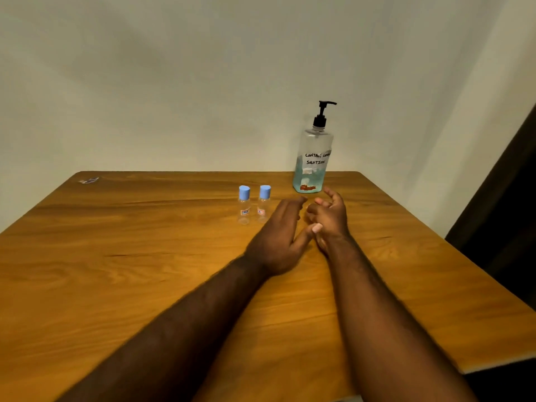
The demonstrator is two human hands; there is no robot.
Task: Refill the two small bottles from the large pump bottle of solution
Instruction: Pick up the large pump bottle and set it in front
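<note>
Head view: over the table (116,256), both hands are empty and touching, the left hand (278,236) nearly flat, the right hand (330,219) loosely curled. Just left of the left fingertips stand two capped small bottles (244,206) (264,203); the pump bottle (313,158) stands upright beyond the right hand.

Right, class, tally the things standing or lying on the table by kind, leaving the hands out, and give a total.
Small bottles with blue caps: 2
Large pump bottle: 1
Small scrap near the far left corner: 1
Total: 4
</note>
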